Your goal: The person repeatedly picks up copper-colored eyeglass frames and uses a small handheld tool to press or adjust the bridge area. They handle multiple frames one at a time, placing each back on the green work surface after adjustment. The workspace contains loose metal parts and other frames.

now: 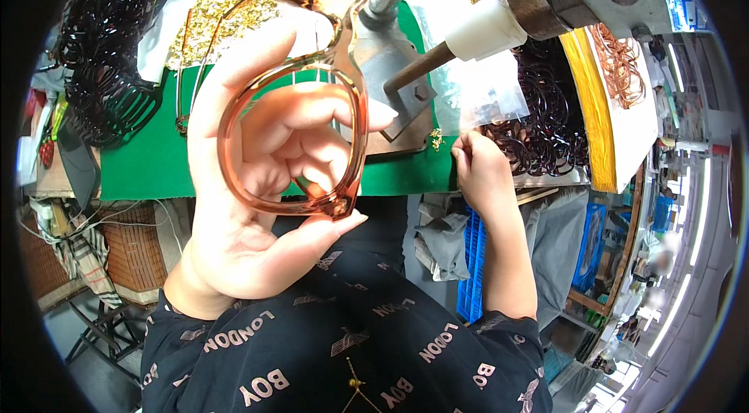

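Observation:
Held up close to the camera, a clear amber eyeglass frame (pixel 357 132) fills much of the upper middle. My left hand (pixel 234 245) is closed on it, with thumb and fingers at its lower corner beside a small hinge (pixel 339 206). Through the lens opening my curled fingers show. Over at the right edge of the green mat (pixel 148 163), the fingers of my right hand (pixel 485 179) are pinched together; anything between them is too small to make out. Just left of that hand lie a few small gold pieces (pixel 436 138), and a clear plastic bag (pixel 495 97) lies above it.
Behind the frame stands a bench machine with a metal rod (pixel 417 70) and white sleeve (pixel 480 29). Piles of dark frames (pixel 109 46) flank the bench, left and right. A heap of gold parts (pixel 222 19) sits at the back. A blue crate (pixel 472 265) is below the right side.

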A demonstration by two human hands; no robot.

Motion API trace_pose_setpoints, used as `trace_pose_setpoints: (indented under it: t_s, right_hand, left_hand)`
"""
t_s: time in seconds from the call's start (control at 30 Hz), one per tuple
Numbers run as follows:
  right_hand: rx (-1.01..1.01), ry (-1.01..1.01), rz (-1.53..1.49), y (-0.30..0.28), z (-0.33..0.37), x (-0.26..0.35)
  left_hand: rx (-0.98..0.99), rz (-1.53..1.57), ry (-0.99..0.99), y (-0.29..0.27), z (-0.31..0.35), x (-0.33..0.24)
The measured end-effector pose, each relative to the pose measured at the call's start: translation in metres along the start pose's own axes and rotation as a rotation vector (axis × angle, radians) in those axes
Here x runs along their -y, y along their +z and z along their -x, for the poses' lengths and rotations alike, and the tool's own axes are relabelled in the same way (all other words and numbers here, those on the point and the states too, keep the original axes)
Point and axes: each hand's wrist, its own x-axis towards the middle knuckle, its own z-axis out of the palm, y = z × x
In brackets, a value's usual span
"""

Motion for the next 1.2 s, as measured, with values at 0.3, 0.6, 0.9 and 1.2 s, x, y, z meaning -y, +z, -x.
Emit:
trace_pose_setpoints:
  t_s: [0.3,0.6,0.9,1.2]
  right_hand:
    - [-0.038,0.068,-0.459,-0.038,0.019,0.075]
    - [-0.244,-0.257,-0.689,-0.055,0.017,0.142]
    - [-0.290,-0.265,-0.604,-0.069,0.017,0.152]
    - [0.057,-0.081,-1.202,-0.074,0.008,0.134]
  left_hand:
    - [0.246,-0.023,0.153,0.003,-0.008,0.023]
    - [0.159,-0.186,0.373,0.013,-0.011,0.025]
    - [0.106,0.078,0.270,0.019,-0.008,0.030]
    - [0.156,0.347,0.095,0.026,-0.014,0.019]
